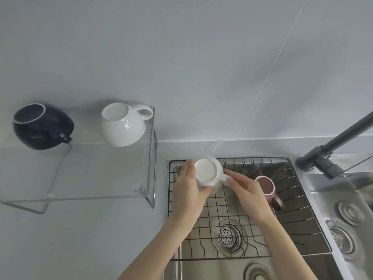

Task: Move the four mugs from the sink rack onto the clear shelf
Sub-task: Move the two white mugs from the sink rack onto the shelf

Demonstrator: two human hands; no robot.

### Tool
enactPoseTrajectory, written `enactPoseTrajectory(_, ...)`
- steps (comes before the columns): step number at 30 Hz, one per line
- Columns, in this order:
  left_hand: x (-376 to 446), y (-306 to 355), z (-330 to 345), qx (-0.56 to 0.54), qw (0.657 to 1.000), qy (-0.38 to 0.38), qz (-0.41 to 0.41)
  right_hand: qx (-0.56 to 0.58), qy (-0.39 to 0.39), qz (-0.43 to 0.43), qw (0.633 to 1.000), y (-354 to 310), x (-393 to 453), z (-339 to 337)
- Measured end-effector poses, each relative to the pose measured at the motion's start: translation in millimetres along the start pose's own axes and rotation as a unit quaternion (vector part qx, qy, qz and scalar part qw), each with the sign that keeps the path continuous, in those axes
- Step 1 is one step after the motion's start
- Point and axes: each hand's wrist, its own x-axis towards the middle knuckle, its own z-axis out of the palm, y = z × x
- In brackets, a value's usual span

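A white mug (206, 171) is upside down above the far left corner of the wire sink rack (282, 201). My left hand (188, 188) wraps its body from the left and my right hand (245, 190) pinches its handle. A maroon mug (266, 186) lies upside down on the rack just right of my right hand. On the clear shelf (101, 168) stand two upturned mugs: a dark blue mug (41, 127) at the left and a second white mug (123, 124) near the shelf's right end.
The rack lies over a steel sink with a drain (229, 237). A dark faucet (333, 150) rises at the right, beside a second basin (343, 219). Grey counter (80, 239) stretches in front of the shelf, with a grey wall behind.
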Motion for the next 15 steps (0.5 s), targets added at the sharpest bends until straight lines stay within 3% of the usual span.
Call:
enactPoseTrajectory(6,-9,37,-83,0.006,0.993,0.088,0.073,-0.005,-0.013,-0.111,0.994,-79,-29,14)
enactPoseTrajectory(15,-25,-8,-200,-0.028,0.985,0.167,-0.011,-0.073,-0.103,-0.195,0.973,-150,-44,123)
